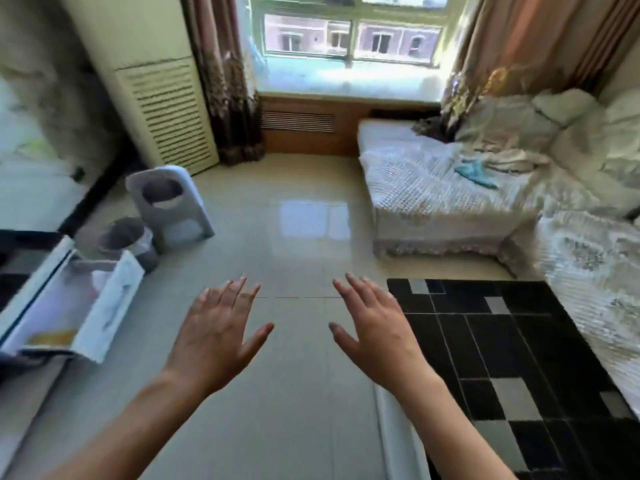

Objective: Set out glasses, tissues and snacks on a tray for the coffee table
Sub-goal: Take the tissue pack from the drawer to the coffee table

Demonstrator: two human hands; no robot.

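left hand (211, 336) fingers spread, holding nothing | right hand (375, 332) fingers spread, holding nothing | both over floor (298, 237) | white tray-like box (104, 306) far left, well apart, blurred

The glossy beige tiled floor (298, 233) carries a black-and-grey checked rug (502, 344) right of the hands (372, 336), two grey bins (133, 242) far left.

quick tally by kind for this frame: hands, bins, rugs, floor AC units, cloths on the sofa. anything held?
Hands: 2, left hand and right hand, both open, holding nothing
Grey bins: 2, tall bin, small bin
Checkered rug: 1
Floor AC unit: 1
Blue cloth on sofa: 1
Total: 7
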